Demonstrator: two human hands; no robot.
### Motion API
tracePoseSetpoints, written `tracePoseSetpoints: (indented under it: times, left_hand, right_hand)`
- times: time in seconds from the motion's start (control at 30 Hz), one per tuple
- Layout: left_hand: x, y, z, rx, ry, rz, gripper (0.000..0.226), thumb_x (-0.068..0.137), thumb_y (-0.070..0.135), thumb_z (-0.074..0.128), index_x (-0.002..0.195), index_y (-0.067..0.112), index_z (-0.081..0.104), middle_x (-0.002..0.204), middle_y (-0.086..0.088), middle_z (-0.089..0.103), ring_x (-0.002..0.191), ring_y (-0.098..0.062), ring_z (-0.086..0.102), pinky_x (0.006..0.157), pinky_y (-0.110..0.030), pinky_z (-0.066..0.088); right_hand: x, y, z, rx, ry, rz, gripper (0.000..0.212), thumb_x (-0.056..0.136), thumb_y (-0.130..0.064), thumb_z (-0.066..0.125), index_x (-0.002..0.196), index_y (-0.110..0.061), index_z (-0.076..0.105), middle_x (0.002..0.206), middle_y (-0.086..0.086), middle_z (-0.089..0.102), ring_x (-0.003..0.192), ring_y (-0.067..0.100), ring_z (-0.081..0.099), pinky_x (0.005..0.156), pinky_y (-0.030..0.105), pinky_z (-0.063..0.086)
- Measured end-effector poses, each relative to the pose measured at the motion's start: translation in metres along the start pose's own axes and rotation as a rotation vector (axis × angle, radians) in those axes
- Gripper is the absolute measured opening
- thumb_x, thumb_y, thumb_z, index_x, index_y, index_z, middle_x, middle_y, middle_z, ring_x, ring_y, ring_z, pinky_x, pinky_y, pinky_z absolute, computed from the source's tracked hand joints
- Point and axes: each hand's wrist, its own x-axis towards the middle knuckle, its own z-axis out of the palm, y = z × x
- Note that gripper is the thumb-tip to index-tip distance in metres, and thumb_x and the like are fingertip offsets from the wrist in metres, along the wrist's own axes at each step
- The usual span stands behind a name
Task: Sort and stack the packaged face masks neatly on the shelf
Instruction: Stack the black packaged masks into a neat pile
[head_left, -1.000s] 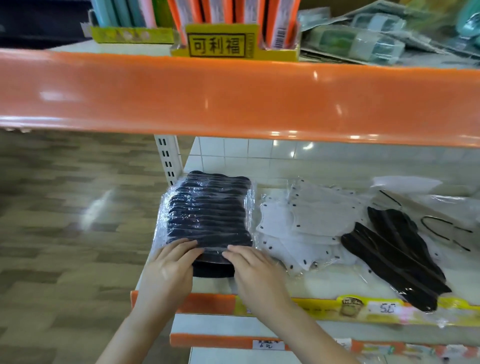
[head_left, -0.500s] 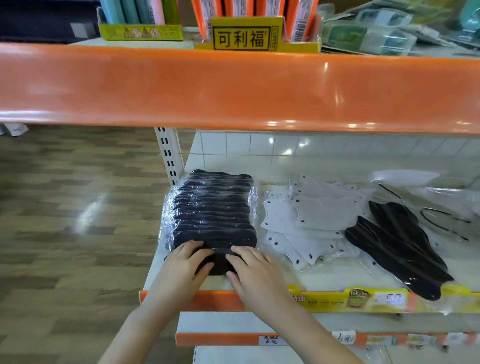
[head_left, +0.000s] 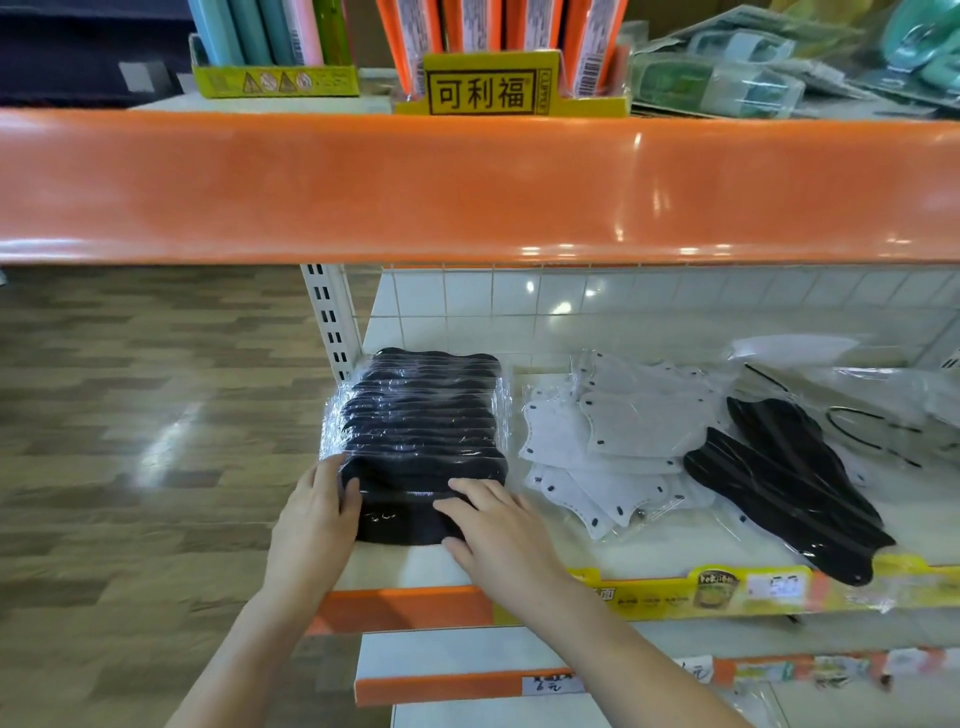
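Observation:
A stack of black face masks (head_left: 421, 426) in clear wrappers lies at the left end of the white shelf (head_left: 410, 566). My left hand (head_left: 317, 519) cups the stack's near left corner, fingers curled on its side. My right hand (head_left: 493, 525) lies flat, fingers apart, on the near right corner of the stack. Loose white packaged masks (head_left: 613, 441) are fanned out just to the right. Further right lie loose black packaged masks (head_left: 789, 478), one hanging over the shelf's front edge.
An orange shelf lip (head_left: 467, 187) juts out overhead, with a yellow display box (head_left: 488, 91) and other goods above it. More clear wrappers (head_left: 857, 400) sit at the far right. A slotted upright (head_left: 330, 317) bounds the shelf's left end. Wood floor (head_left: 130, 415) lies beyond.
My hands have moved apart on the black stack: the left slid to its left side, the right stayed on the near right corner. The camera moved slightly closer.

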Motion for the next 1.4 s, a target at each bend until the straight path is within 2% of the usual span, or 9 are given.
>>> tracePoseSetpoints:
  times: [0.17,0.47,0.63,0.77,0.97,1.13,1.2,1.3,1.4]
  left_hand:
    - [0.003,-0.002,-0.002,0.122,0.017,0.064,0.032,0.090,0.010,0.057,0.122,0.011,0.058,0.114,-0.012,0.064,0.109,-0.037,0.054,0.081,-0.045,0.045]
    - [-0.013,0.037,0.011,0.236,0.233,0.197,0.044,0.074,-0.004,0.066,0.117,0.007,0.062,0.128,-0.020,0.057,0.126,-0.046,0.043,0.092,-0.060,0.038]
    - [-0.020,0.076,0.022,0.116,0.239,0.373,0.028,0.079,-0.004,0.056,0.103,0.003,0.068,0.102,-0.015,0.069,0.097,-0.038,0.063,0.074,-0.050,0.052]
    - [-0.033,0.119,0.035,0.086,0.184,0.360,0.027,0.073,-0.008,0.064,0.095,0.006,0.071,0.086,-0.012,0.070,0.074,-0.035,0.065,0.058,-0.040,0.050]
    - [-0.045,0.180,0.075,0.048,-0.030,0.321,0.026,0.082,0.004,0.054,0.100,0.012,0.072,0.089,-0.009,0.070,0.079,-0.032,0.065,0.064,-0.038,0.049]
    - [-0.062,0.219,0.114,0.093,-0.092,0.431,0.022,0.069,0.003,0.063,0.086,0.015,0.071,0.079,-0.005,0.070,0.064,-0.026,0.065,0.051,-0.034,0.050]
    - [-0.070,0.232,0.128,0.080,-0.112,0.456,0.021,0.067,0.003,0.066,0.083,0.016,0.071,0.075,-0.004,0.069,0.062,-0.026,0.065,0.050,-0.034,0.050]
    - [-0.082,0.253,0.144,0.110,-0.140,0.511,0.022,0.059,0.007,0.071,0.078,0.020,0.071,0.069,0.002,0.067,0.056,-0.021,0.064,0.045,-0.030,0.049]
    - [-0.093,0.264,0.164,0.122,-0.234,0.536,0.025,0.065,0.008,0.066,0.086,0.021,0.070,0.081,0.004,0.069,0.073,-0.021,0.066,0.057,-0.035,0.052]
  right_hand:
    - [0.004,-0.002,0.003,-0.023,0.027,0.027,0.038,0.074,-0.027,0.072,0.111,-0.022,0.068,0.123,0.000,0.062,0.112,0.021,0.059,0.082,0.040,0.054]
    - [-0.008,0.001,-0.018,0.194,0.060,0.044,0.035,0.097,-0.021,0.047,0.131,-0.019,0.056,0.140,-0.002,0.048,0.130,0.015,0.039,0.106,0.033,0.034]
    - [-0.019,0.020,-0.033,0.208,0.105,0.089,0.032,0.096,-0.022,0.043,0.123,-0.020,0.060,0.136,-0.006,0.049,0.123,0.014,0.044,0.097,0.033,0.043]
    - [-0.038,0.055,-0.047,0.123,0.164,0.118,0.039,0.089,-0.028,0.033,0.107,-0.014,0.065,0.116,0.002,0.061,0.101,0.023,0.059,0.081,0.039,0.053]
    - [-0.080,0.119,-0.073,-0.035,0.203,0.261,0.031,0.081,-0.027,0.042,0.097,-0.023,0.069,0.096,-0.004,0.066,0.084,0.018,0.064,0.064,0.027,0.055]
    - [-0.109,0.162,-0.100,-0.136,0.203,0.330,0.035,0.082,-0.027,0.040,0.098,-0.023,0.071,0.102,-0.005,0.067,0.093,0.017,0.064,0.073,0.031,0.055]
    - [-0.119,0.178,-0.108,-0.187,0.216,0.371,0.027,0.077,-0.027,0.055,0.098,-0.023,0.072,0.104,-0.004,0.067,0.095,0.016,0.065,0.074,0.029,0.053]
    - [-0.132,0.198,-0.115,-0.249,0.165,0.450,0.050,0.060,-0.034,0.081,0.107,-0.018,0.070,0.111,0.001,0.067,0.101,0.019,0.065,0.077,0.034,0.054]
    - [-0.141,0.212,-0.114,-0.336,0.067,0.529,0.069,0.053,-0.045,0.083,0.111,-0.012,0.068,0.112,0.009,0.067,0.102,0.024,0.066,0.078,0.037,0.055]
